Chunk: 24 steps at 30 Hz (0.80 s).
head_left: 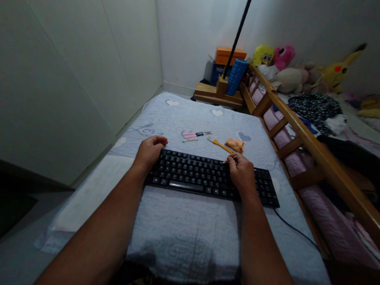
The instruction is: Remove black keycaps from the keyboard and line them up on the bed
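A black keyboard [191, 173] lies across the pale blue quilted cover, its cable leaving at the right. My left hand [150, 150] rests at its upper left corner, fingers curled together around the edge; whether they grip it is hard to tell. Over the right part of the keys is my right hand [240, 170], its fingertips pinched on a thin whitish stick [226, 162], most of it hidden. Beyond the keyboard lie a yellow-handled brush [222, 145], a crumpled orange cloth [234, 144], a metal-tipped tool [203, 133] and a thin stick [190, 140].
A wooden bed rail [307, 137] runs along the right side, with plush toys and clothes behind it. At the back stand a wooden base [218, 92] with a black pole, a blue roller [236, 77] and an orange box [230, 56]. Pale panels [84, 65] border the left.
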Each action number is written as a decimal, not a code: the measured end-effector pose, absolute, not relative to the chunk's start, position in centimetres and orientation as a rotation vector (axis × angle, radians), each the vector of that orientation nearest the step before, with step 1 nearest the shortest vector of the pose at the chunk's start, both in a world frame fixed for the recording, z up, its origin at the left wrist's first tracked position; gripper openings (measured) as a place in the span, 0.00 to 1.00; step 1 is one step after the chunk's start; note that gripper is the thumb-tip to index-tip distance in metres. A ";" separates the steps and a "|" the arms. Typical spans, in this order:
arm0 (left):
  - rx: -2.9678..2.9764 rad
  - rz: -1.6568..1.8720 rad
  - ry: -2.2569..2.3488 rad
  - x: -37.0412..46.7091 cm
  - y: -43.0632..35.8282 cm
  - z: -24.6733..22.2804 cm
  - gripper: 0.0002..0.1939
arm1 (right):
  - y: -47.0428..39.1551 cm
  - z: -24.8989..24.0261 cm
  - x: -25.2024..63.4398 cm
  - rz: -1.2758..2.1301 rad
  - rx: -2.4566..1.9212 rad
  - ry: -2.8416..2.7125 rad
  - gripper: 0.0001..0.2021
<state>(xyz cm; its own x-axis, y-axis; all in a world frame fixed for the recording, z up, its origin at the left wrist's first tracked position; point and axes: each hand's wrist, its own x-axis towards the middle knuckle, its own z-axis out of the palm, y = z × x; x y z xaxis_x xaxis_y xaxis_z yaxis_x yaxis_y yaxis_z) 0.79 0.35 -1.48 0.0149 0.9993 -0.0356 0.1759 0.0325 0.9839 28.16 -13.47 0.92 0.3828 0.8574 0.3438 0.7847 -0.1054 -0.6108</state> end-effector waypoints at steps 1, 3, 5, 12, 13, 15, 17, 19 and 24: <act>1.320 1.083 1.339 0.8 0.4 -1.5 0.15 | -13.5 1.0 28.1 0.124 -1.900 -1.418 0.11; 1.320 1.082 1.344 0.8 0.4 -1.4 0.15 | -13.5 1.0 28.1 0.123 -1.904 -1.423 0.11; 1.320 1.078 1.352 0.8 0.3 -1.4 0.15 | -13.5 1.0 28.1 0.121 -1.907 -1.427 0.11; 1.329 1.067 1.361 0.8 0.3 -1.4 0.15 | -13.5 1.0 28.2 0.105 -1.918 -1.435 0.11; 1.334 1.064 1.364 0.8 0.3 -1.4 0.16 | -13.5 0.9 28.2 0.102 -1.917 -1.434 0.11; 1.341 1.064 1.367 0.8 0.3 -1.4 0.16 | -13.4 0.8 28.3 0.100 -1.915 -1.430 0.11; 1.338 1.063 1.368 0.8 0.2 -1.3 0.16 | -13.4 0.6 28.3 0.101 -1.912 -1.427 0.11; 1.329 1.059 1.369 0.9 0.2 -1.3 0.16 | -13.3 0.6 28.3 0.104 -1.908 -1.422 0.11; 1.331 1.065 1.363 0.8 0.3 -1.4 0.15 | -13.4 0.7 28.2 0.106 -1.907 -1.413 0.11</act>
<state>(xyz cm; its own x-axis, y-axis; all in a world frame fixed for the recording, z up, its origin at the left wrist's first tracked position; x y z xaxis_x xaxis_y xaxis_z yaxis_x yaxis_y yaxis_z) 0.84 0.30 -1.38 0.0112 0.9990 -0.0427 0.2007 0.0396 0.9789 28.24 -13.39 0.67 0.3878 0.8524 0.3509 0.7907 -0.1119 -0.6019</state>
